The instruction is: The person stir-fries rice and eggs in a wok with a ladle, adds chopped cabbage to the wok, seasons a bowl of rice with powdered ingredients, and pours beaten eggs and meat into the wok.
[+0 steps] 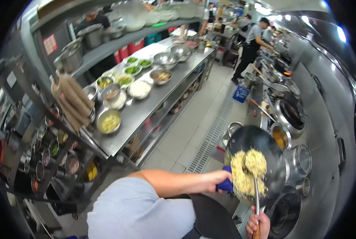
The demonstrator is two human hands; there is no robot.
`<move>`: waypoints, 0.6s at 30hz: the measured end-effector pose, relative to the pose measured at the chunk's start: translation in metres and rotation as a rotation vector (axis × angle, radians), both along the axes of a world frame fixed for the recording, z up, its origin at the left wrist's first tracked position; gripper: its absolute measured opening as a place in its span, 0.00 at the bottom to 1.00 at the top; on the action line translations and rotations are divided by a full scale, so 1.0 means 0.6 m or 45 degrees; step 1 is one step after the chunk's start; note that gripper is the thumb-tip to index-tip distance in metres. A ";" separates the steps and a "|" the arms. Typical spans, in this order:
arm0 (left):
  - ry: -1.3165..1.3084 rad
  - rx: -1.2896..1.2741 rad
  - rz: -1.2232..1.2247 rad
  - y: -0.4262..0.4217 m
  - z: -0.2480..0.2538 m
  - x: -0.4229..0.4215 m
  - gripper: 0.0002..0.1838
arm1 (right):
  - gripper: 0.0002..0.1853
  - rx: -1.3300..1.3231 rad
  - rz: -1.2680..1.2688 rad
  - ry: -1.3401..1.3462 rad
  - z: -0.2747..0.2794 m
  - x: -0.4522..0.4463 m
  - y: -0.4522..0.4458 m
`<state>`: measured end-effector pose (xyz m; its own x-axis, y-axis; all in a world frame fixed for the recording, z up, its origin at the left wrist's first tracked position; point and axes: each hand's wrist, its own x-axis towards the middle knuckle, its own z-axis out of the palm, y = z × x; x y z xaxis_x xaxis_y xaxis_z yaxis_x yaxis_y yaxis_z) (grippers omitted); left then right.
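1. The wok (245,139) sits right of the view's middle, toward 4 o'clock, tilted; what bears its weight from below, I cannot tell.
2. Yellow, grainy food (238,175) lies mostly in its left half, with a rounded heap on the ladle (257,199).
3. The left hand (214,181) comes in at the wok's 8 o'clock, its fingers clamped on a purple cloth (226,181) against the rim.
4. The right hand (258,225) is at the wok's 6 o'clock, fingers wrapped around the ladle's wooden grip; the shaft points to 12.
5. Near the wok's 1 o'clock is a metal pan (286,142) with yellow-orange contents; at 5 o'clock, a second dark wok (289,201).
6. Toward 10 o'clock, well apart, the steel desk (158,97) carries bowls of ingredients.
7. A co-worker (253,47) stands far off at 12 o'clock.
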<state>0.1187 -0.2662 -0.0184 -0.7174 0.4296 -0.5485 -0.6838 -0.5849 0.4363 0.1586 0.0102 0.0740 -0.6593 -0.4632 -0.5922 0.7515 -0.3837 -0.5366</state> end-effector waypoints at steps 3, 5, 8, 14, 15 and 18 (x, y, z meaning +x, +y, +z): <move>-0.015 -0.185 0.265 -0.101 0.013 0.034 0.09 | 0.19 0.135 0.184 0.120 0.002 -0.047 -0.101; 0.040 -0.199 0.384 -0.171 -0.006 0.047 0.10 | 0.19 0.055 0.262 0.067 0.008 -0.084 -0.179; 0.017 -0.261 0.499 -0.283 -0.009 0.079 0.11 | 0.19 -0.056 0.395 0.009 0.030 -0.125 -0.309; 0.040 -0.248 0.744 -0.469 -0.002 0.123 0.08 | 0.22 -0.255 0.555 -0.022 0.041 -0.174 -0.544; 0.033 -0.257 0.768 -0.491 -0.007 0.127 0.08 | 0.22 -0.274 0.577 -0.024 0.040 -0.176 -0.573; -0.018 -0.307 0.786 -0.539 -0.005 0.131 0.08 | 0.22 -0.300 0.604 -0.060 0.035 -0.181 -0.628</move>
<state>0.1974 -0.5898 -0.0216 -0.7844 -0.1944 -0.5890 -0.2608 -0.7582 0.5975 0.0500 -0.3667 0.0950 -0.3204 -0.8282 -0.4598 0.8930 -0.1021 -0.4382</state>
